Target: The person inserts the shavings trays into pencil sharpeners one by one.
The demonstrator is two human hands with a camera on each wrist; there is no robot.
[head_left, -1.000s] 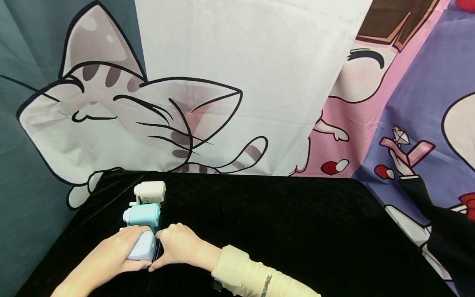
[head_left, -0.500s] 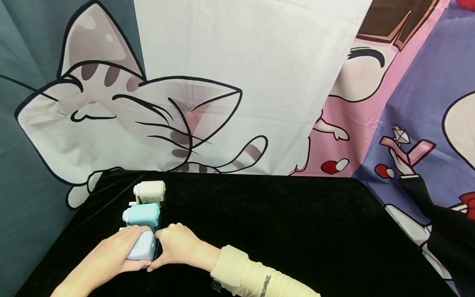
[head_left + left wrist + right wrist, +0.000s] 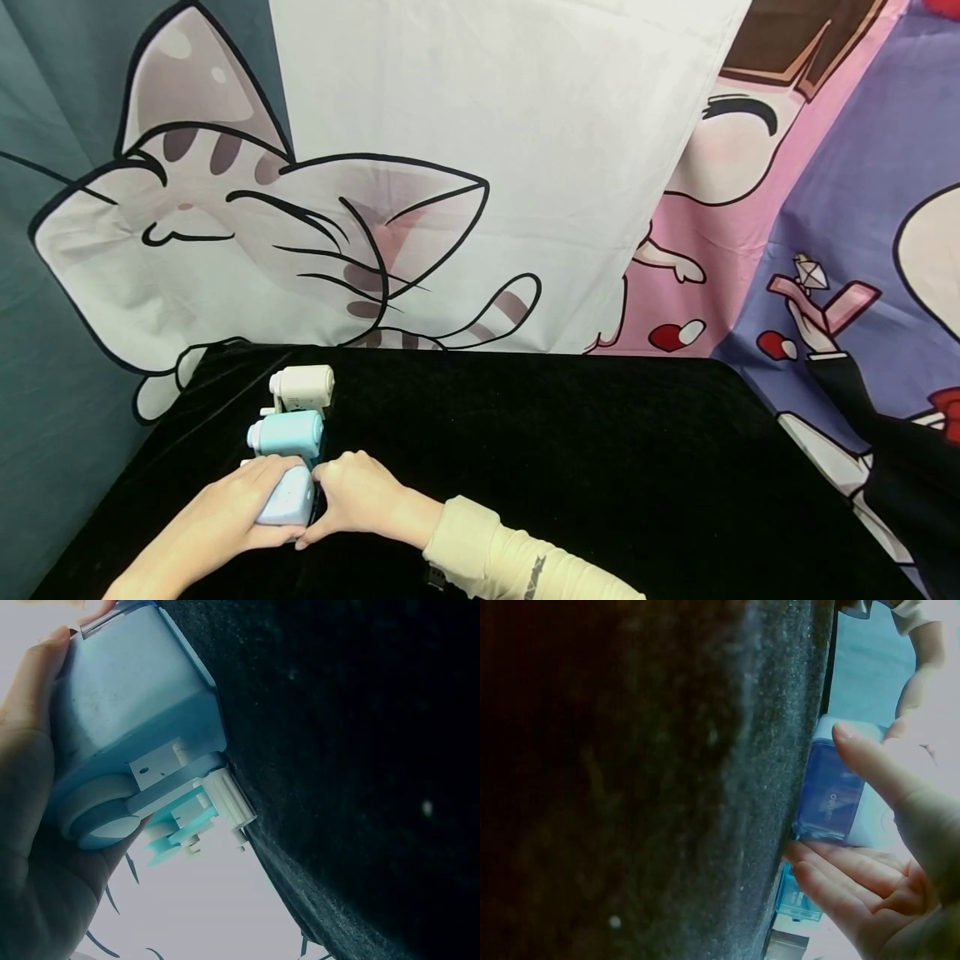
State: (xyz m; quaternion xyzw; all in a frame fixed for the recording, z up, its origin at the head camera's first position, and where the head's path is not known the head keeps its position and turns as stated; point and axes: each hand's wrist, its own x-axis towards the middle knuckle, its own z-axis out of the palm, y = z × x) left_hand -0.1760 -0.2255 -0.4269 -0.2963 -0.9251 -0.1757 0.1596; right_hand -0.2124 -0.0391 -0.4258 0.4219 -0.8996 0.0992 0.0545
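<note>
A pale blue hand-crank pencil sharpener (image 3: pixel 291 498) stands at the near end of a row on the black cloth. My left hand (image 3: pixel 213 512) grips its body from the left. On its right side, my right hand (image 3: pixel 367 497) has the thumb at one edge and fingers at the other edge of the dark blue clear shavings drawer (image 3: pixel 829 793), pinching it. In the left wrist view the crank arm (image 3: pixel 172 784) and its white knob (image 3: pixel 229 798) show. Behind it in the row are a light blue sharpener (image 3: pixel 288 433) and a cream sharpener (image 3: pixel 303 386).
Black velvet cloth (image 3: pixel 562 467) covers the table and stretches off to the right. Behind it hangs a printed curtain (image 3: pixel 480 108) with a cartoon cat. The light blue sharpener stands close beyond both hands.
The right hand and its sleeve have shifted very slightly left. Otherwise the hands and the sharpeners stay where they were.
</note>
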